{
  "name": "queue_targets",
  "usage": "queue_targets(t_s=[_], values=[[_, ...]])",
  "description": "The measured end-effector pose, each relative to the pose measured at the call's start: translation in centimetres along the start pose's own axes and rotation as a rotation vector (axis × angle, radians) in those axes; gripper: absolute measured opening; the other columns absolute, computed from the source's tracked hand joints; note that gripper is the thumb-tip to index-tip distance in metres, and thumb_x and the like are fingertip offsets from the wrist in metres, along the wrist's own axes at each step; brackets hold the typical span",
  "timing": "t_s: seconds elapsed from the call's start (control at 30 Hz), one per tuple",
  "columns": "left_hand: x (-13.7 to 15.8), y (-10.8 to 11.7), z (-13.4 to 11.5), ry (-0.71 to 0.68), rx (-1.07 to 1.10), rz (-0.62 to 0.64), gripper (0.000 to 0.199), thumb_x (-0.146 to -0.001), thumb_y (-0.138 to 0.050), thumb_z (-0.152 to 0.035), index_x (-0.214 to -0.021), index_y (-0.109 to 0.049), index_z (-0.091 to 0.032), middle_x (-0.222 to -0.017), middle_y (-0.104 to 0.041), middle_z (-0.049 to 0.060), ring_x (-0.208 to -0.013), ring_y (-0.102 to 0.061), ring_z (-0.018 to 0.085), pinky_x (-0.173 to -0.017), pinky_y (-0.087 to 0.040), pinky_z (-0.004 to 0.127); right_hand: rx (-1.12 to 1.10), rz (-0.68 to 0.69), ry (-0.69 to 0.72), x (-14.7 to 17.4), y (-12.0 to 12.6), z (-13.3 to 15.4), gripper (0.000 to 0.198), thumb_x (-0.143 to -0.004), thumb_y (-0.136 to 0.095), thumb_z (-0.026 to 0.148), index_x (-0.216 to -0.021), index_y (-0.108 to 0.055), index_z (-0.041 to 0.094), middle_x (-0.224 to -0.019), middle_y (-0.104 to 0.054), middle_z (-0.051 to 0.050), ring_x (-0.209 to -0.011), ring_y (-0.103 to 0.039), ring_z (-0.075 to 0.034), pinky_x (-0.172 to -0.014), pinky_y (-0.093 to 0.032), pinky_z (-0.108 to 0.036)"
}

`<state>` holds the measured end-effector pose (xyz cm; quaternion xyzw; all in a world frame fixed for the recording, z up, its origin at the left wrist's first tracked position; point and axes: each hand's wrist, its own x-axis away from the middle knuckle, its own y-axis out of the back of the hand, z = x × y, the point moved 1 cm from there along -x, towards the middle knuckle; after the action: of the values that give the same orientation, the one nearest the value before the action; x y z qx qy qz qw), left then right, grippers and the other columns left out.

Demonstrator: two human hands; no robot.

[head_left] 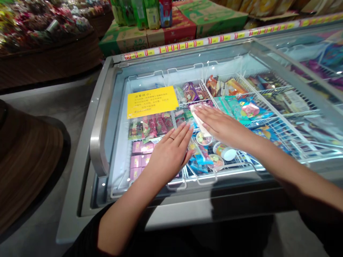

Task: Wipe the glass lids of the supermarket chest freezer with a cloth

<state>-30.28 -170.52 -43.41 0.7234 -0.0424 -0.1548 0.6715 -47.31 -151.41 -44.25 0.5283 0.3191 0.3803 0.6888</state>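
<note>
My right hand (221,125) holds a folded white cloth (201,123) under its straight fingers, pressed down on the glass lid (122,135) of a chest freezer. Which material the cloth is made of, paper or fabric, I cannot tell. My left hand (171,151) is open, palm down over the same glass, just left of the cloth. A dark ring sits on one of its fingers. Beyond the left hand, a yellow notice (152,101) with handwriting lies on the lid. Through the glass show wire baskets with wrapped ice creams (158,125) and a white-lidded tub (225,151).
A curved metal handle (99,150) rises at the lid's left end. Price labels (193,43) run along the far rim. Behind it stand cartons (174,30) with green bottles (139,14). Round wooden displays (24,160) are on the left, one heaped with wrapped sweets (45,25).
</note>
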Motion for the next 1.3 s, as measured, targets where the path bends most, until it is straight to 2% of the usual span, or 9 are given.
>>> queue_targets(t_s=[0.17, 0.3, 0.53, 0.6, 0.73, 0.8, 1.0, 1.2, 1.3], values=[[0.6, -0.2, 0.1, 0.035, 0.008, -0.022, 0.059, -0.115, -0.034, -0.040, -0.162, -0.040, -0.006, -0.171, -0.039, 0.013, -0.160, -0.035, 0.024, -0.130, -0.035, 0.039, -0.022, 0.018, 0.063, 1.8, -0.5, 0.2, 0.063, -0.110, -0.034, 0.034, -0.172, -0.022, 0.034, -0.175, -0.033, 0.000, -0.160, -0.033, -0.026, -0.132, -0.029, -0.053], [0.8, -0.2, -0.4, 0.024, 0.036, 0.008, 0.060, -0.114, -0.033, -0.042, -0.163, -0.038, -0.007, -0.171, -0.038, 0.012, -0.161, -0.033, 0.023, -0.130, -0.037, 0.039, -0.008, -0.054, -0.019, 3.8, -0.9, 0.0, 0.067, -0.109, -0.034, 0.031, -0.173, -0.017, 0.036, -0.172, -0.037, 0.001, -0.158, -0.035, -0.029, -0.132, -0.029, -0.058], [1.3, 0.4, -0.3, 0.070, 0.084, 0.022, 0.058, -0.113, -0.036, -0.036, -0.165, -0.035, -0.009, -0.172, -0.035, 0.010, -0.163, -0.028, 0.022, -0.132, -0.033, 0.038, -0.033, -0.081, -0.114, 3.5, -1.4, 1.1, 0.068, -0.107, -0.034, 0.028, -0.172, -0.019, 0.037, -0.171, -0.039, 0.003, -0.159, -0.033, -0.031, -0.133, -0.027, -0.060], [1.4, 0.3, -0.2, 0.078, 0.083, 0.024, 0.058, -0.113, -0.036, -0.036, -0.165, -0.035, -0.008, -0.173, -0.035, 0.011, -0.163, -0.029, 0.023, -0.133, -0.032, 0.039, -0.036, -0.081, -0.088, 3.3, -1.3, 1.4, 0.066, -0.107, -0.034, 0.029, -0.172, -0.023, 0.035, -0.171, -0.039, 0.002, -0.159, -0.034, -0.030, -0.133, -0.028, -0.059], [1.2, 0.2, 0.2, 0.086, 0.082, 0.018, 0.058, -0.113, -0.037, -0.036, -0.164, -0.036, -0.008, -0.173, -0.035, 0.013, -0.163, -0.028, 0.024, -0.133, -0.031, 0.041, -0.082, 0.043, 0.072, 3.0, -0.6, 2.3, 0.062, -0.108, -0.036, 0.031, -0.169, -0.030, 0.035, -0.170, -0.042, 0.002, -0.158, -0.038, -0.026, -0.131, -0.031, -0.056], [1.1, 0.1, 0.4, 0.109, 0.083, 0.007, 0.058, -0.113, -0.038, -0.036, -0.165, -0.035, -0.009, -0.173, -0.036, 0.014, -0.163, -0.029, 0.024, -0.133, -0.031, 0.042, -0.093, 0.072, 0.102, 3.0, -0.1, 2.3, 0.060, -0.109, -0.036, 0.034, -0.168, -0.033, 0.036, -0.170, -0.042, 0.002, -0.158, -0.037, -0.025, -0.132, -0.029, -0.055], [0.7, 0.0, 0.3, 0.143, 0.088, -0.044, 0.057, -0.113, -0.038, -0.033, -0.165, -0.034, -0.013, -0.172, -0.038, 0.014, -0.162, -0.032, 0.025, -0.132, -0.032, 0.044, -0.041, -0.048, -0.090, 2.6, 0.0, 1.5, 0.062, -0.109, -0.034, 0.034, -0.170, -0.029, 0.035, -0.173, -0.037, 0.002, -0.160, -0.031, -0.027, -0.134, -0.023, -0.056], [1.0, -0.2, 0.5, 0.142, 0.080, -0.035, 0.057, -0.113, -0.037, -0.033, -0.166, -0.033, -0.013, -0.172, -0.037, 0.013, -0.162, -0.031, 0.023, -0.132, -0.032, 0.043, -0.077, -0.049, 0.061, 2.4, -1.2, 4.1, 0.063, -0.108, -0.037, 0.028, -0.170, -0.029, 0.033, -0.171, -0.039, 0.000, -0.160, -0.033, -0.026, -0.134, -0.025, -0.056], [1.3, -0.4, 1.2, 0.172, 0.080, -0.062, 0.059, -0.112, -0.040, -0.033, -0.168, -0.030, -0.016, -0.172, -0.039, 0.013, -0.162, -0.032, 0.024, -0.131, -0.034, 0.044, -0.084, -0.048, 0.086, 2.7, -1.1, 4.6, 0.064, -0.108, -0.037, 0.026, -0.170, -0.028, 0.034, -0.171, -0.041, -0.001, -0.160, -0.033, -0.025, -0.132, -0.028, -0.058]])
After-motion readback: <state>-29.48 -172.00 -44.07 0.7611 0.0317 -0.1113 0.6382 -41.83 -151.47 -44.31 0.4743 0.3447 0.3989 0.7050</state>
